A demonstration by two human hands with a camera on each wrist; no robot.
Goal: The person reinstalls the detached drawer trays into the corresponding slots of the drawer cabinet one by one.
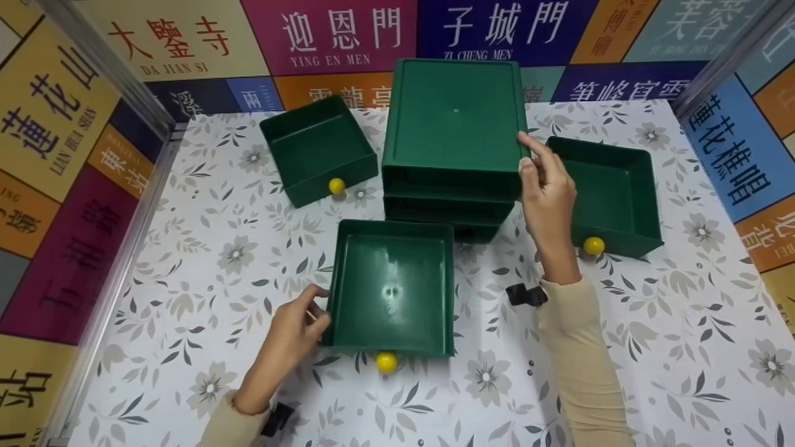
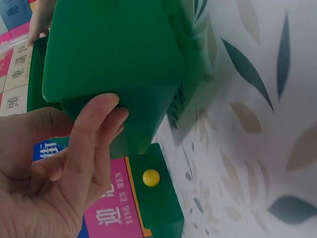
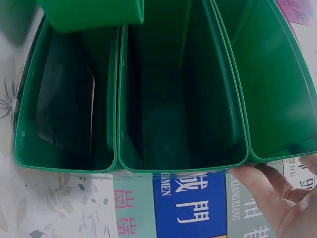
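A green drawer [image 1: 391, 285] with a yellow round knob [image 1: 386, 362] is in front of the green cabinet [image 1: 456, 118]. At the drawer's left side, my left hand [image 1: 292, 335] grips the wall; in the left wrist view its fingertips [image 2: 106, 101] press the outside, and the thumb is partly hidden. My right hand [image 1: 549, 192] holds the cabinet's right side near the top front corner. Three openings stacked one above another face forward. In the right wrist view, the cabinet [image 3: 183, 168] appears sideways, with the drawer [image 3: 94, 12] at the upper edge.
A second green drawer [image 1: 323, 149] with a yellow knob lies left of the cabinet. Another drawer [image 1: 612, 192] stands on the right, partly behind my right hand. Flower-patterned white covering [image 1: 211, 310] lies beneath; panels with large characters [image 1: 335, 31] rise behind and at the sides.
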